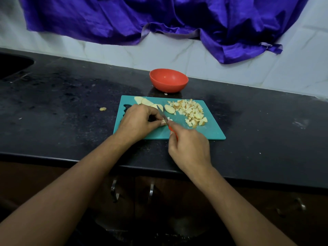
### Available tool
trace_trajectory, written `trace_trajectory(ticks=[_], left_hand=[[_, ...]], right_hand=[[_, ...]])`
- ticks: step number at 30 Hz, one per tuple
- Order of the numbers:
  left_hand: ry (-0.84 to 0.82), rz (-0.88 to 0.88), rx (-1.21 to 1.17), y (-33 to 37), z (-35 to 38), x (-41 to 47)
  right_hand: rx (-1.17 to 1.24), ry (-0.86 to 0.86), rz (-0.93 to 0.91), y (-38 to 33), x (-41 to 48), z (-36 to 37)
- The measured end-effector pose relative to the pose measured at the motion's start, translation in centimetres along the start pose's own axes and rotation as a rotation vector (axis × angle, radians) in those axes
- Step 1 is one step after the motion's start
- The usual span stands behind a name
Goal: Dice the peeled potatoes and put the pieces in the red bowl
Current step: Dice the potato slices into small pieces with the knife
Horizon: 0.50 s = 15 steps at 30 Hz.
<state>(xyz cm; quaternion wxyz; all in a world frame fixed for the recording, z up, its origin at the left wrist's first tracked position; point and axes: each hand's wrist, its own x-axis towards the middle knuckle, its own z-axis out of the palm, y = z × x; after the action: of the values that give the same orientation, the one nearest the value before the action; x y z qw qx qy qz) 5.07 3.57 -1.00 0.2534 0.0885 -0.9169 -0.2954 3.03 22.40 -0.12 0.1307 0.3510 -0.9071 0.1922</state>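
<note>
**Potato piece (164, 123) goes under the knife (161, 113)**

The left grip (138, 121) pinches the piece against the teal cutting board (211, 133). The right grip (190, 148), curled round the red handle, lays the blade on it. Diced potato (191, 112) is heaped right of the blade, with uncut slices (145, 102) beyond the left grip. The red bowl (168, 79) stands farther back on the worktop (71, 103).

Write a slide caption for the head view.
Left hand holds a potato piece as the right hand dices it with a knife; red bowl empty.
</note>
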Motion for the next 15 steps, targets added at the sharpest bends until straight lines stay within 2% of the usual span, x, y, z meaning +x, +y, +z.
trace_trajectory(ticks=[9,12,15], left_hand=[[0.029,0.001,0.013,0.1,0.1,0.0],[0.035,-0.006,0.016,0.1,-0.1,0.0],[0.029,-0.002,0.020,0.2,0.0,-0.1]], right_hand=[[-0.126,-0.092,-0.089,1.1,-0.7,-1.0],[0.033,-0.102,0.007,2.3,-0.8,-1.6],[0.183,-0.017,0.080,2.8,-0.4,-1.8]])
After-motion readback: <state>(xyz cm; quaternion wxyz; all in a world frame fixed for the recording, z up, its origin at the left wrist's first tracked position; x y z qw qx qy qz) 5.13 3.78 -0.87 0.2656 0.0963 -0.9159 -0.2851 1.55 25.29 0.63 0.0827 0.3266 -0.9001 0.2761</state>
